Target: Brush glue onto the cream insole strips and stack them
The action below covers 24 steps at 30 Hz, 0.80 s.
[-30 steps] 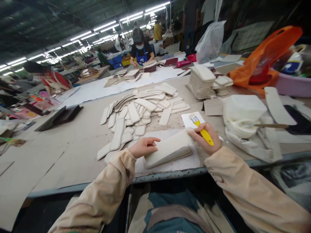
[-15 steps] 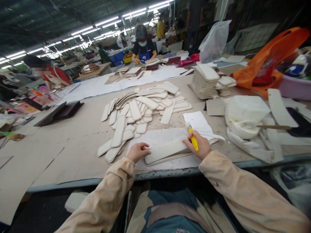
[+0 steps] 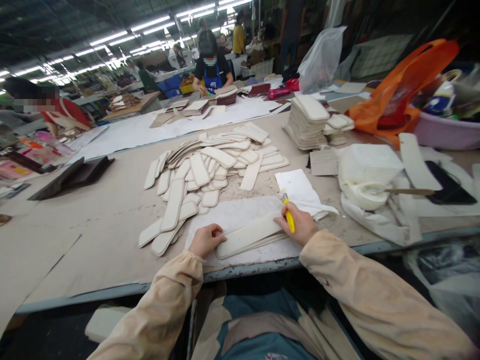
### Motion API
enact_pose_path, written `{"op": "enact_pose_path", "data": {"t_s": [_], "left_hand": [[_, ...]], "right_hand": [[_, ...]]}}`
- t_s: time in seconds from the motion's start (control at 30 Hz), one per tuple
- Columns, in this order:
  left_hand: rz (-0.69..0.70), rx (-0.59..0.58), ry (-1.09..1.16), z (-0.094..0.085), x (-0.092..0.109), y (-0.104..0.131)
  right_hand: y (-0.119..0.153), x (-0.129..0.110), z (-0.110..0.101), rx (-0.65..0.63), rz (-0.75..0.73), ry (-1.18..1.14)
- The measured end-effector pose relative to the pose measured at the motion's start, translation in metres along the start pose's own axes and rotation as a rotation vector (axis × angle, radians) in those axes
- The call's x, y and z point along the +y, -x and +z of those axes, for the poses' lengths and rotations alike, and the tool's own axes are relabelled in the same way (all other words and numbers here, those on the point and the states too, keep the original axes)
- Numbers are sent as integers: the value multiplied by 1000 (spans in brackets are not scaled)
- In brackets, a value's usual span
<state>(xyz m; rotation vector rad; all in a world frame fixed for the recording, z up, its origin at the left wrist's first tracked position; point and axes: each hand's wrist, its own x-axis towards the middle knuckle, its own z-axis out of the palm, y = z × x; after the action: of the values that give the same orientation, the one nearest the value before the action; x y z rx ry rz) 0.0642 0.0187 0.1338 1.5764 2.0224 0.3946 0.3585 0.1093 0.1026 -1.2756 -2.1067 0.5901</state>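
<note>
Between my hands, at the table's near edge, a long cream strip [image 3: 249, 235] with rounded ends lies over similar strips on white paper [image 3: 240, 206]. My left hand [image 3: 205, 241] is closed at its left end, thumb and fingertips on the edge. My right hand [image 3: 300, 224] grips a brush [image 3: 289, 218] with a yellow handle, bristle end pointing up and away from me. The fingertips of that hand also touch the strip's right end. Beyond the paper spreads a loose heap of cream strips [image 3: 200, 169].
Neat stacks of cream pieces [image 3: 308, 122] stand at the back right. Nearer, a white tub [image 3: 369, 172] in plastic has a stick [image 3: 410, 191] across it. An orange bag [image 3: 403, 95] and lilac basin [image 3: 444, 132] are far right. Dark panels [image 3: 71, 177] lie left. Co-workers sit across.
The view has shifted slightly, so everything sits a little further left. Both hands stay at the strip's ends, and the brush is still in my right hand.
</note>
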Motion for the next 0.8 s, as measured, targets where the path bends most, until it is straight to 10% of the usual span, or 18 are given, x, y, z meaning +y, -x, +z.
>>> {"op": "enact_pose_path", "data": {"t_s": [0.8], "left_hand": [[146,-54,-209,-1,-5,-7]], "right_hand": [[5,6,-3,-46,-122,197]]}}
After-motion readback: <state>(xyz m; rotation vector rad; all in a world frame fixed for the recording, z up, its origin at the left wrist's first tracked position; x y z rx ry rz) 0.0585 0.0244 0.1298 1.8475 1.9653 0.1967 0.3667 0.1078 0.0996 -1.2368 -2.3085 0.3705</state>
